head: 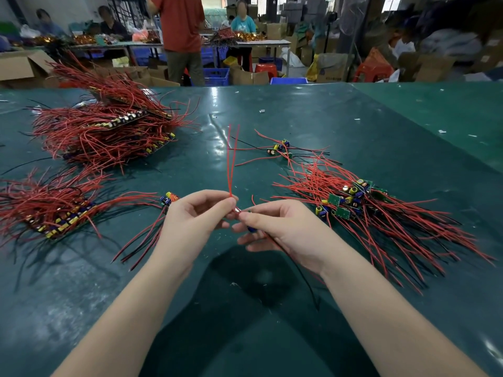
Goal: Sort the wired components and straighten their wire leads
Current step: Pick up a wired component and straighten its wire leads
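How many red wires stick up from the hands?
2: both red wires rise side by side from the left hand fingers, spreading apart at the top; the right hand may hide others.

Bright overhead; table (299,110) glare; fisheye edges

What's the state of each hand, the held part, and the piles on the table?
left hand: pinches red leads, which point up
right hand: grips held component, mostly hidden; black lead trails down
right pile: loose, tangled
small cluster: loose, on table
left stacks: aligned rows
single component: lying beside left hand
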The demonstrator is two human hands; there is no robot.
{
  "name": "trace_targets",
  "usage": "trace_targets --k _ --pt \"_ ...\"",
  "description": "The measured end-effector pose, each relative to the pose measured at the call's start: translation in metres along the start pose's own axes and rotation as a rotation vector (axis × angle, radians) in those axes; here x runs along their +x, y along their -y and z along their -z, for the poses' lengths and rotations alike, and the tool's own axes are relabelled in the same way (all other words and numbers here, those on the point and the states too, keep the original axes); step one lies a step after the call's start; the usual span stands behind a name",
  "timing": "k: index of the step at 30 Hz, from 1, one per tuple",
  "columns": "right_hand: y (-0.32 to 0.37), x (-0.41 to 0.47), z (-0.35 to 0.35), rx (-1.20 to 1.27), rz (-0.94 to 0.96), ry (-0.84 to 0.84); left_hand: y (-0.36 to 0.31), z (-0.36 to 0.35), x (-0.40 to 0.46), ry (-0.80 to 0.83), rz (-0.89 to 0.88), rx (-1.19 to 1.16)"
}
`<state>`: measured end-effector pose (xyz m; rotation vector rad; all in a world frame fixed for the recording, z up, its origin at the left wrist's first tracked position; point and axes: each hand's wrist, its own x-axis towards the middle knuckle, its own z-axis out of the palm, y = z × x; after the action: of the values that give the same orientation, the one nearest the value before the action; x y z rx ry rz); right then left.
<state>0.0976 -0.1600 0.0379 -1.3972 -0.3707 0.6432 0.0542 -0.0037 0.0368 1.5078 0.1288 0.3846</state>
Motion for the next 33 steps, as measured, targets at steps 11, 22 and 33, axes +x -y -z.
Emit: trace_targets --k 11,22,33 --pt "0.002 -0.002 -0.002 -0.104 0.067 -0.019 -0.002 0.004 0.006 -0.023 0.212 -0.397" --pt "0.003 -0.006 -0.007 -0.125 0.149 0.028 0.001 0.002 0.008 -0.067 0.32 -0.583" --pt "-0.001 0.0 -0.013 -0.205 0.164 -0.078 -0.002 -0.003 0.002 0.0 0.172 -0.537"
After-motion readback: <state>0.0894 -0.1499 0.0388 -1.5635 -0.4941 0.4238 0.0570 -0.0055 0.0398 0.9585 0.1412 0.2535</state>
